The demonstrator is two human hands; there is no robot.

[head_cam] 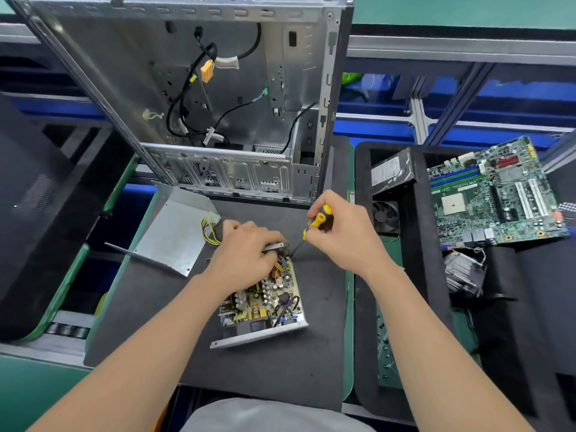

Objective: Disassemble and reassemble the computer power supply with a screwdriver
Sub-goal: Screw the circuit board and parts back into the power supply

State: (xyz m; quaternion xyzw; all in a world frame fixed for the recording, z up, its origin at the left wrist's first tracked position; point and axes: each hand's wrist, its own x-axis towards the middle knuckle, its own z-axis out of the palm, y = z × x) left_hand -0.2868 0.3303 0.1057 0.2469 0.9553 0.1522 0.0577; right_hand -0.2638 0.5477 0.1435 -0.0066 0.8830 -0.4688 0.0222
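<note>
- The power supply (265, 304) lies open on the dark surface (218, 363) in front of the person, its circuit board exposed. Its metal cover (174, 238) lies just beside it on the left.
- Both hands are busy. The left hand (246, 254) curls over the unit's far end and steadies it. The right hand (343, 232) grips the yellow-and-black screwdriver (318, 219), whose tip is at the far right corner.
- The step looks like working a corner screw; whether loosening or tightening, I cannot tell.
- The next move calls for a seated tip, downward pressure and a firm brace.
- The emptied computer case (218, 88) stands behind, and the motherboard (495, 194) rests well apart on the right.
</note>
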